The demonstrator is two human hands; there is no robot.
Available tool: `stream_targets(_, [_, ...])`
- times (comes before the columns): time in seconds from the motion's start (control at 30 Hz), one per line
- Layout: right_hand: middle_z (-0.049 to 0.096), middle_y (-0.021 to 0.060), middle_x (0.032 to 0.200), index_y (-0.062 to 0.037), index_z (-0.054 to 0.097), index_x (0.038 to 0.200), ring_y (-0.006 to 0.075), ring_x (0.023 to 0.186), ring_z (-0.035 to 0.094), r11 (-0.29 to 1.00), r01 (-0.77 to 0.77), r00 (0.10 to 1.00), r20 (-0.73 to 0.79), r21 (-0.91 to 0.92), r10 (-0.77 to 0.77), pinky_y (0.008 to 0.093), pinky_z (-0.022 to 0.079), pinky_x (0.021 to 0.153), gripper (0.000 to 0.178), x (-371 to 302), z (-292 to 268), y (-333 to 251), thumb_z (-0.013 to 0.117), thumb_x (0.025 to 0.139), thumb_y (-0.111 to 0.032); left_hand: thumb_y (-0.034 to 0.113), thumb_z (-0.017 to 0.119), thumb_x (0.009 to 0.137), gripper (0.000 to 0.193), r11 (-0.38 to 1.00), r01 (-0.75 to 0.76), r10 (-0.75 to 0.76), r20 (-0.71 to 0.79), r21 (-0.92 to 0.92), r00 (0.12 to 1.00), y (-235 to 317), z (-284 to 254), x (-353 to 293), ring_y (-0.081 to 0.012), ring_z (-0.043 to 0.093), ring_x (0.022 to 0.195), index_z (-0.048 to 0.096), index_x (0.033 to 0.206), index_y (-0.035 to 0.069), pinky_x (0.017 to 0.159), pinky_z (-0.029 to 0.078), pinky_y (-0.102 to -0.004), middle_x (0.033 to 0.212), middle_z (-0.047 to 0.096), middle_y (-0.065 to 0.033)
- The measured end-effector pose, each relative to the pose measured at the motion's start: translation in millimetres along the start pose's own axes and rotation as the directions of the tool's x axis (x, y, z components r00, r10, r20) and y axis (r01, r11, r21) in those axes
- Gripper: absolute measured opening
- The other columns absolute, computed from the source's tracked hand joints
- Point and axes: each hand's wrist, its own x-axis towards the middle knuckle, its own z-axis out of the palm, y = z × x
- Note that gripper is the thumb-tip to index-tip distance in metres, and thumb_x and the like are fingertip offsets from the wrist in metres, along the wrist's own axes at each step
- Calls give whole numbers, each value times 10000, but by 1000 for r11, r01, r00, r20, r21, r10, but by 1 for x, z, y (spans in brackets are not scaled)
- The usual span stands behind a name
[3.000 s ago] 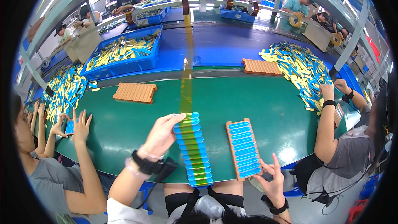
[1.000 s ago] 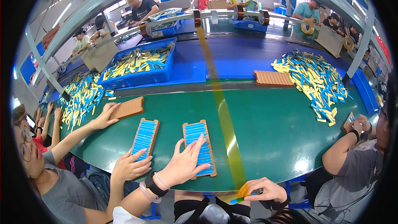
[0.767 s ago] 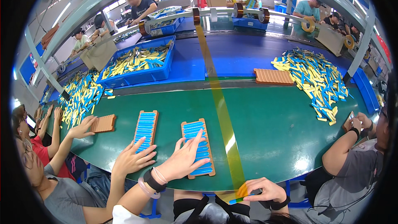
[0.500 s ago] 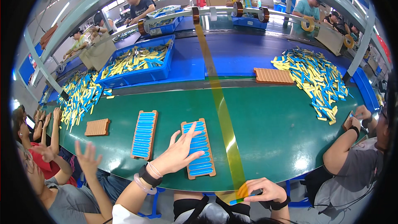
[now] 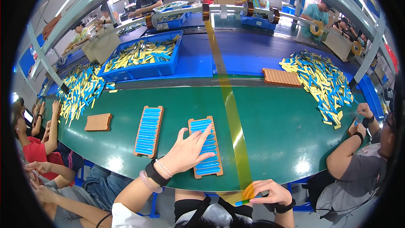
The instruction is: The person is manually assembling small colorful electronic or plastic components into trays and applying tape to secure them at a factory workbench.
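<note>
Touching blue strips [image 5: 208, 166] in the orange tray [image 5: 220, 172] with the left hand [image 5: 185, 152] spread wide, left of the yellow tape [image 5: 236, 139]. Pinching that tape by the near edge of the green table [image 5: 287, 126] with the right hand [image 5: 271, 195], with broad tabletop stretching rightward.

Left fingers [image 5: 204, 134] over tray [image 5: 218, 150], yellow tape [image 5: 232, 112]

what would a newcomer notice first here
Likely the long yellow tape, running from its roll at top centre down to the right hand at the near edge of the green table. Left of it, the left hand lies over a brown tray of blue strips. A blue-and-yellow heap lies far right, another far left.
</note>
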Motion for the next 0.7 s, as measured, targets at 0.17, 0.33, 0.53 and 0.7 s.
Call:
stream_targets(0.17, [626, 145, 845, 52, 590, 732, 279, 836, 580, 1000, -23, 1000, 0, -9, 23, 352, 443, 764, 77, -1, 2, 2, 644, 708, 4, 332, 440, 879, 673, 960, 84, -66, 78, -267, 995, -11, -6, 7, -262, 402, 1164, 68, 1357, 40, 1006, 171, -464, 1235, 454, -130])
stream_targets(0.33, [627, 142, 845, 54, 597, 745, 279, 843, 580, 1000, -25, 999, -22, -10, 25, 350, 442, 772, 77, -2, 4, 4, 643, 711, 2, 291, 463, 872, 656, 984, -25, 27, 4, -175, 1000, 3, -10, -7, -258, 440, 1109, 106, 1349, 18, 988, 215, -418, 1183, 492, -124])
stream_targets(0.53, [628, 131, 836, 47, 614, 771, 269, 838, 578, 999, -46, 998, -43, -25, 45, 348, 434, 784, 94, -2, 7, 2, 654, 703, -5, 302, 506, 845, 680, 977, 73, -74, 3, -199, 997, 12, -4, -30, -252, 420, 1115, 137, 1345, 25, 949, 240, -410, 1220, 453, -118])
stream_targets(0.7, [630, 126, 836, 35, 631, 811, 264, 842, 572, 998, -38, 999, -29, -46, 37, 350, 422, 792, 129, -2, 7, 2, 661, 698, -19, 346, 518, 829, 717, 987, 93, -94, -5, -135, 996, 15, 8, -30, -242, 370, 1176, 133, 1346, 33, 942, 233, -452, 1314, 350, -120])
